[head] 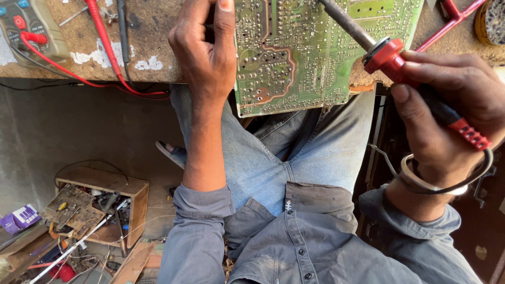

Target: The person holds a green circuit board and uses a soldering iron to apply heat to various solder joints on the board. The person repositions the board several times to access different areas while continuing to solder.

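Observation:
A green circuit board (305, 52) lies solder side up on the worn workbench (158, 31) and overhangs its near edge above my lap. My left hand (208, 50) grips the board's left edge, thumb on top. My right hand (452, 105) is closed around the red and black handle of a soldering iron (389, 55). Its dark metal shaft slants up and left across the board's upper right part. The tip is out of view at the top edge.
A multimeter (26, 26) with red and black leads (105, 58) sits at the bench's far left. A red tool (452, 16) and a round tin (492, 21) lie at the top right. On the floor to the left stands a wooden box (102, 205) of parts and scrap boards.

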